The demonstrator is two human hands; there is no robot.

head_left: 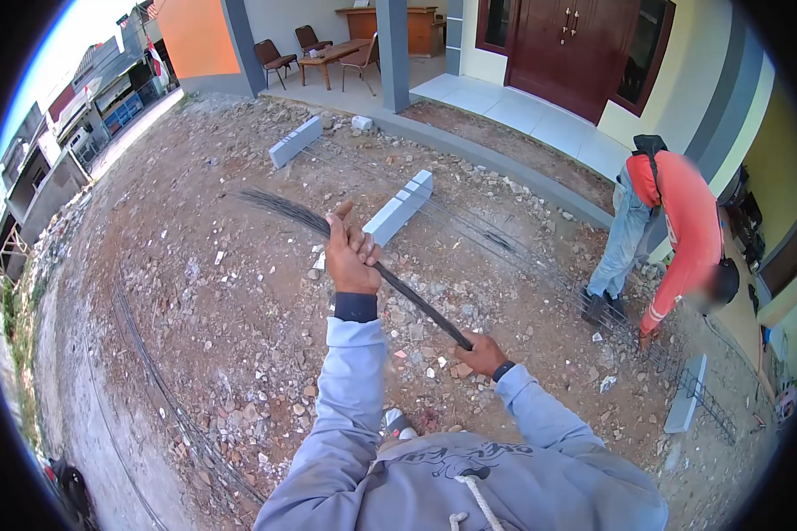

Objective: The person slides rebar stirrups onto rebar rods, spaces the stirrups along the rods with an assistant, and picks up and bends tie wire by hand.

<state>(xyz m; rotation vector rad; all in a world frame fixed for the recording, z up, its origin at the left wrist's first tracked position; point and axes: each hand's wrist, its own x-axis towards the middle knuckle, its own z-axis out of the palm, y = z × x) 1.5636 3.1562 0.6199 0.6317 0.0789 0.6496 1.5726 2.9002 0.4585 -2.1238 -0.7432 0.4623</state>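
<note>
Held across my front is a bundle of thin dark binding wire (421, 305), fanned out at its far left end and tight at the near right end. My left hand (352, 250) is closed around it at mid-length, palm turned partly up. Closed at the lower right end, my right hand (484, 356) grips the wire with the fingers wrapped over it. Beyond the bundle, a light grey block (397, 209) supports long thin steel bars (469, 227) above the rubble ground.
A co-worker in a red shirt (689, 205) bends over a steel rebar cage (673, 365) at right. More grey blocks (296, 142) stand under the steel. Long rods (164, 389) lie on the ground at left. Chairs (274, 60) and a wooden table (335, 55) stand on the porch.
</note>
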